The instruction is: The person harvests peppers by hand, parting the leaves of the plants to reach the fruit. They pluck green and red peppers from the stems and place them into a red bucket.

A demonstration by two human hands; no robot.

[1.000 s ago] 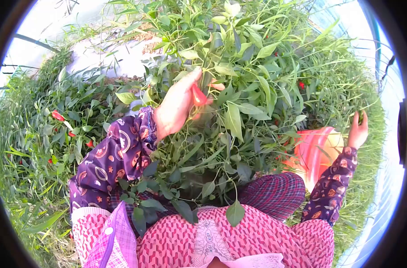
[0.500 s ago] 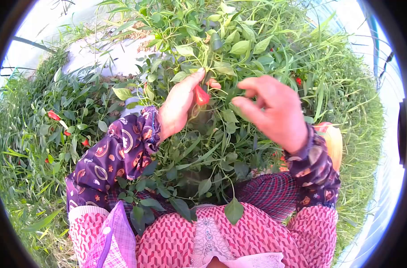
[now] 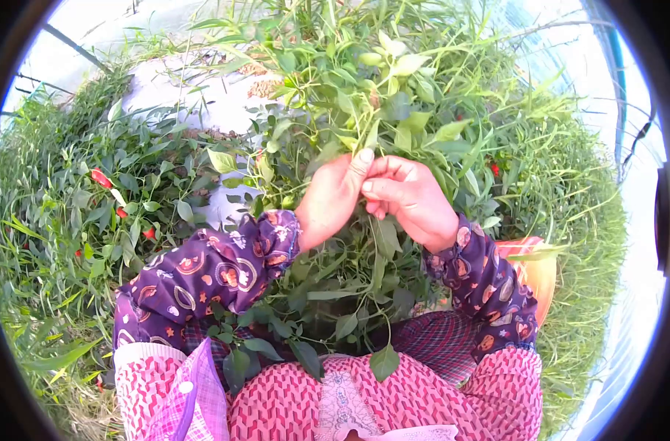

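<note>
In the head view my left hand (image 3: 333, 195) pinches a leafy pepper plant stem, its thumb pointing up along the shoot. My right hand (image 3: 412, 197) has come against it, thumb and fingers closed where a red pepper hung a moment before. That pepper is now hidden by the fingers. Around both hands stands the pepper plant (image 3: 364, 81), with pale green leaves above and darker ones below. A drooping leaf (image 3: 385, 237) hangs just under my fingers.
Several red peppers (image 3: 101, 178) show in the foliage on the left, and another red pepper (image 3: 495, 169) at right. An orange-yellow object (image 3: 537, 283) stands beside my right forearm. White sheeting (image 3: 177, 99) lies behind; tall grass (image 3: 588, 242) borders the right.
My right hand has moved left and closed beside my left hand. The red pepper, visible before, is now covered. The view has shifted, and my left hand sits further right and lower.
</note>
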